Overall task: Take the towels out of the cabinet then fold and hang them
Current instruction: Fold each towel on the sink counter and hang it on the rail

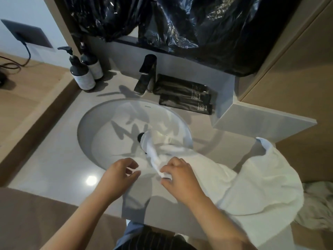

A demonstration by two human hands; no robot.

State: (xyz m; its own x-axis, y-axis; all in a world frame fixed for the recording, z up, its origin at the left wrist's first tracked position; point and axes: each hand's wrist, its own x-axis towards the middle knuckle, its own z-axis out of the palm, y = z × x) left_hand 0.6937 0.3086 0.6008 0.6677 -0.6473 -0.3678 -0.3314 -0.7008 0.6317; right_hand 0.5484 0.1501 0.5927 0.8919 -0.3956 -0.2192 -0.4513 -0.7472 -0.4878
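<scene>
Head view: we see the right hand (180, 179) above the front of the worktop (54, 159), its grip pinching a twisted end of the white towel (252, 186) between thumb and fingertips. The left hand (117, 177) hovers just beside it, its grip loose, fingers half curled with a gap to the thumb, holding nothing. The towel lies spread over the worktop to the right of the sink (84, 127); 1 narrow strip runs into the basin near the drain, and the right part hangs over the worktop's edge. Behind the sink stand a dark tap (146, 74), 2 pump bottles (82, 74) at the left and black packets (185, 94) at the right. Black plastic sheeting (180, 20) hangs above.
</scene>
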